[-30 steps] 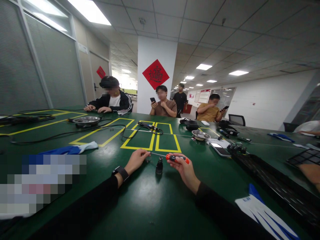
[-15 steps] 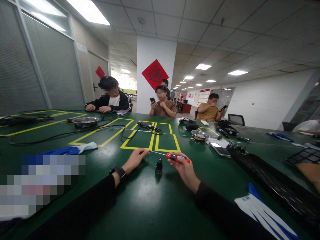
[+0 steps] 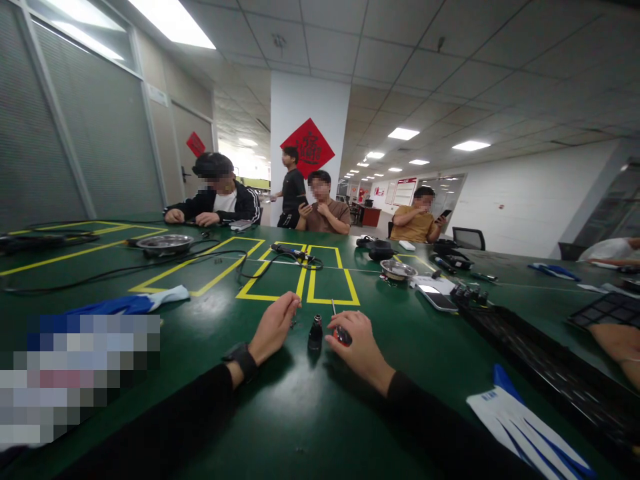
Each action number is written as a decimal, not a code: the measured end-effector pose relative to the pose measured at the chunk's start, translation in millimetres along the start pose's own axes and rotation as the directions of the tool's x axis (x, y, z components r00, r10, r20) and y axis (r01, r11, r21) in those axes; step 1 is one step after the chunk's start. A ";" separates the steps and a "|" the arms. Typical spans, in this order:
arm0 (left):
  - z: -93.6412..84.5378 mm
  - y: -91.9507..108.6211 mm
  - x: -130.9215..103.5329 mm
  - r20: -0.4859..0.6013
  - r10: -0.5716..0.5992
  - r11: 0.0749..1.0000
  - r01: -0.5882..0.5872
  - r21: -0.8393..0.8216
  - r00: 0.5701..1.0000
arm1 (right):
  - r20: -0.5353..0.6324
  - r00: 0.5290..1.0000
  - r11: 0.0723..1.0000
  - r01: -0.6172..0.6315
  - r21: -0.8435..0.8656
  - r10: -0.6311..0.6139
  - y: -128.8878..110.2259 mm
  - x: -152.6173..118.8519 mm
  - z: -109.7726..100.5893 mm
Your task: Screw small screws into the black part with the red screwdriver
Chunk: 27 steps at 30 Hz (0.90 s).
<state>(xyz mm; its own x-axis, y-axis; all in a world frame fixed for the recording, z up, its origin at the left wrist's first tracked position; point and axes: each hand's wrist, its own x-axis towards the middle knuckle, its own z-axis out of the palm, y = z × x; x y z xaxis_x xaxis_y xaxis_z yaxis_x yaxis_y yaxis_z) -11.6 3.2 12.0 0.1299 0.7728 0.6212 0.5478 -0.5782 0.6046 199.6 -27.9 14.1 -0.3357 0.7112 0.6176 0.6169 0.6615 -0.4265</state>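
Note:
My right hand [image 3: 356, 343] is curled over a screwdriver [image 3: 343, 335] with a red and black handle. Its thin metal shaft points away from me, past my fingers. Between my hands a small black tapered part [image 3: 315, 335] with a metal tip stands upright on the table, close to my right fingertips. My left hand [image 3: 274, 327], with a dark watch [image 3: 241, 361] on the wrist, is closed with thumb and fingertips together. I cannot make out what, if anything, they pinch. A few tiny metal pieces [image 3: 293, 325] lie beside those fingertips.
Yellow tape [image 3: 333, 303] marks rectangles on the green table [image 3: 300, 407]. A corded tool [image 3: 289, 252] and a metal bowl [image 3: 399, 269] lie ahead. At right are a phone [image 3: 437, 299], a long black tray [image 3: 530, 353] and a glove [image 3: 520, 417]. Several people sit around the table; one stands.
My right hand has turned the screwdriver from pointing left to pointing away from me, and come down nearer the black part. A person behind the table has moved left.

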 end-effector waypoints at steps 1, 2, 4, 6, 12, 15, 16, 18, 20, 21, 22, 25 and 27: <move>0.7 7.8 -4.3 0.032 0.035 0.999 -0.035 0.018 0.999 | -0.029 0.999 0.999 0.043 0.000 -0.043 -2.1 0.5 -1.8; 1.7 15.0 -8.7 0.074 0.069 0.997 -0.072 0.039 0.995 | -0.053 0.994 0.995 0.096 0.014 -0.095 -4.1 0.5 -3.2; 4.6 26.3 -17.1 0.162 0.134 0.986 -0.147 0.075 0.978 | -0.085 0.977 0.978 0.200 0.064 -0.195 -7.7 -0.6 -4.3; 7.6 33.2 -23.5 0.228 0.180 0.973 -0.208 0.102 0.957 | -0.119 0.960 0.957 0.268 0.113 -0.254 -10.5 -3.0 -2.7; 12.5 37.2 -29.0 0.304 0.285 0.936 -0.332 0.118 0.909 | -0.194 0.938 0.941 0.315 0.126 -0.288 -13.0 -5.7 4.1; 11.5 36.9 -27.2 0.259 0.247 0.958 -0.276 0.081 0.934 | -0.201 0.941 0.950 0.296 0.101 -0.272 -12.7 -4.3 2.9; 10.7 36.1 -26.0 0.211 0.202 0.973 -0.221 0.070 0.956 | -0.198 0.948 0.959 0.270 0.092 -0.248 -12.3 -3.8 2.1; 8.6 32.6 -22.8 0.092 0.097 0.994 -0.101 0.042 0.991 | -0.165 0.967 0.977 0.207 0.054 -0.195 -10.7 -3.0 1.1; 6.6 26.5 -19.4 0.037 0.051 0.999 -0.052 0.015 0.998 | -0.084 0.982 0.985 0.171 -0.013 -0.172 -7.8 -2.5 1.7; 6.0 22.9 -18.0 0.060 0.063 0.998 -0.063 0.009 0.996 | -0.038 0.984 0.984 0.172 -0.051 -0.174 -6.1 -2.1 2.8; 5.7 19.3 -17.1 0.110 0.076 0.997 -0.077 0.007 0.991 | 0.003 0.983 0.979 0.184 -0.086 -0.185 -4.3 -1.7 4.2; 7.2 11.7 -15.9 0.284 0.074 0.997 -0.072 -0.018 0.956 | 0.076 0.968 0.953 0.251 -0.173 -0.241 -0.6 0.5 9.4; 9.0 10.2 -15.4 0.359 0.063 0.997 -0.044 -0.059 0.931 | 0.101 0.954 0.926 0.299 -0.231 -0.283 0.1 2.4 12.0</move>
<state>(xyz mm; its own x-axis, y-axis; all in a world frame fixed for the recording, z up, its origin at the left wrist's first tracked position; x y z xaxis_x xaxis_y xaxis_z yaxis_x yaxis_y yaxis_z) -0.6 -12.3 4.0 0.4523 0.7773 0.4373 0.4916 -0.6263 0.6050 190.3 -23.3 7.5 -0.5667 0.5152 0.6430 0.6351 0.7703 -0.0574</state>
